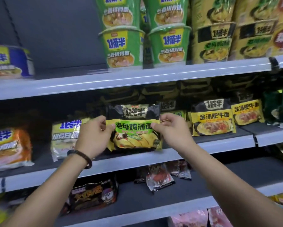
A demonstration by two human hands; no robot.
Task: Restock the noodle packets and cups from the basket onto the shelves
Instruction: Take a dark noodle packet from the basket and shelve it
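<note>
- Both hands pinch one noodle packet [134,128] by its side edges. The left hand [94,136] is on the left edge and the right hand [170,128] on the right edge. Fingers [112,126] are curled, thumbs in front of the wrapper, the rest behind it.
- The packet is upright with its label facing out, low over the front edge of the middle shelf [219,145]. Blur hides whether its bottom seam touches the shelf.
- It sits in the gap between a white packet [63,138] towards the shelf's left end and a yellow beef packet [213,120] towards the right. Dark packets [162,92] of the same brand are piled just behind it.
- Step in hand, as I judge it: face the packet up in that gap.
- To do it well, set the bottom seam flat on the shelf and push back evenly with both thumbs until it leans on the pile behind. Keep the label square to the front edge.
- Keep the pinch light, since the wrapper looks thin and likely crumples. Let go one side at a time so it does not tip forward off the edge.
- Watch the side flaps, as either could snag a neighbour.
- Green cups [124,46] stand stacked on the upper shelf [137,77], well clear of this move.
- The basket is out of view, so how much stock is left cannot be told.
</note>
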